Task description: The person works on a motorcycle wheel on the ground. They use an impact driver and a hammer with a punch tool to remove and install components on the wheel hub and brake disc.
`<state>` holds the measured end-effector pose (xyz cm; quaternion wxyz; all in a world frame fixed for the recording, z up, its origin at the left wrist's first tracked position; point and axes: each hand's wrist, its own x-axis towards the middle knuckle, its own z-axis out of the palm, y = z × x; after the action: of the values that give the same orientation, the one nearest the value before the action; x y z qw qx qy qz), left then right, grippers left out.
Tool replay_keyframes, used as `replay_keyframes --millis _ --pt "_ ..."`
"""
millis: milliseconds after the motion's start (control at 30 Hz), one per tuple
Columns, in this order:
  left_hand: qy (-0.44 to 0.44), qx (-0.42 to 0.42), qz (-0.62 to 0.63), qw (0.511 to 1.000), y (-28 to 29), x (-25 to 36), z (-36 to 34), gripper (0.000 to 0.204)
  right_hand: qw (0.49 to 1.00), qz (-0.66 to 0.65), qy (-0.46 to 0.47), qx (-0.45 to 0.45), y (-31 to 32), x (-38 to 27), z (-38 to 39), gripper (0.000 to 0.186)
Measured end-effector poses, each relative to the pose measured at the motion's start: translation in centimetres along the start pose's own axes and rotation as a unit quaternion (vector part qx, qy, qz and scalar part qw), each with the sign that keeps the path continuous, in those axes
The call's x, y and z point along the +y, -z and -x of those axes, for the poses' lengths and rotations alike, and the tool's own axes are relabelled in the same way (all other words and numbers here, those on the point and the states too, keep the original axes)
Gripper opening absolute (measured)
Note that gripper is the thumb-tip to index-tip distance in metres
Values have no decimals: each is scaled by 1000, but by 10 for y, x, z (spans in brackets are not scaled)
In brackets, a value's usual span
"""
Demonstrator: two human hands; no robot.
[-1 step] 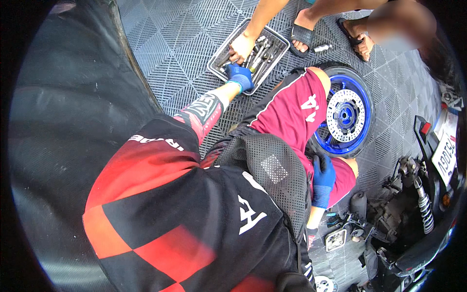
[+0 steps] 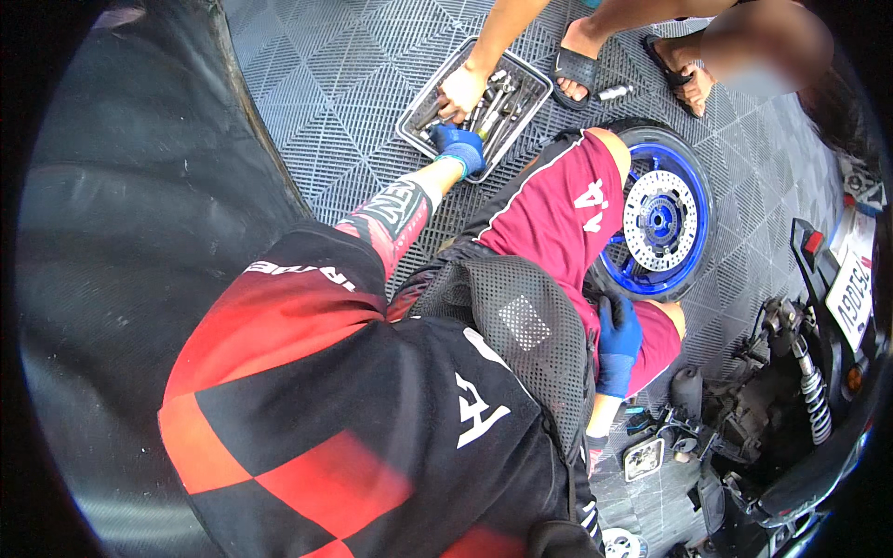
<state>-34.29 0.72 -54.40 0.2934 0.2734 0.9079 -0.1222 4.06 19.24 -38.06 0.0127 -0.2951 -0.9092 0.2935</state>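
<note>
My left hand [image 2: 459,150], in a blue glove, reaches into the near side of a grey tray [image 2: 521,133] of metal tools. Its fingertips are hidden among the tools, so I cannot see whether they hold anything. Right beside it another person's bare hand [image 2: 461,91] reaches down into the same tray. Several sockets and steel tools [image 2: 495,107] lie jumbled there. Lower right, my right hand [image 2: 618,346], also blue-gloved, rests on the leg of maroon shorts [image 2: 549,200] with its fingers extended and nothing visible in them.
A blue-rimmed wheel [image 2: 704,223] with a brake disc [image 2: 642,223] lies flat beyond my knees. A small metal cylinder [image 2: 615,92] lies near the other person's sandal [image 2: 577,70]. Motorcycle parts with a coil spring shock [image 2: 816,400] fill the right. A large black sheet [image 2: 139,260] curves at the left.
My left forearm has shifted very slightly, its hand staying at the tray. Nothing else has visibly changed.
</note>
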Motion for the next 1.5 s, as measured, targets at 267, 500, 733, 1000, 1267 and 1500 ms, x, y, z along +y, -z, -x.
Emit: replay_keyframes --millis 267,500,733,1000,1267,1500 --pt "-7 77 55 995 -17 -10 6 45 999 -29 2 32 -5 4 4 19" --pt "69 28 -55 996 -22 2 -13 43 997 -10 8 75 1 6 9 19" --pt "-7 84 -41 996 -27 4 -4 29 998 20 -33 53 3 14 17 21" --pt "-42 188 201 961 24 -29 72 48 981 -161 17 110 3 4 6 26" --pt "-443 356 297 767 129 104 181 23 786 -617 -7 15 -6 -50 -39 38" --pt "-491 58 420 761 106 184 187 34 724 -644 -140 202 20 -18 -34 32"
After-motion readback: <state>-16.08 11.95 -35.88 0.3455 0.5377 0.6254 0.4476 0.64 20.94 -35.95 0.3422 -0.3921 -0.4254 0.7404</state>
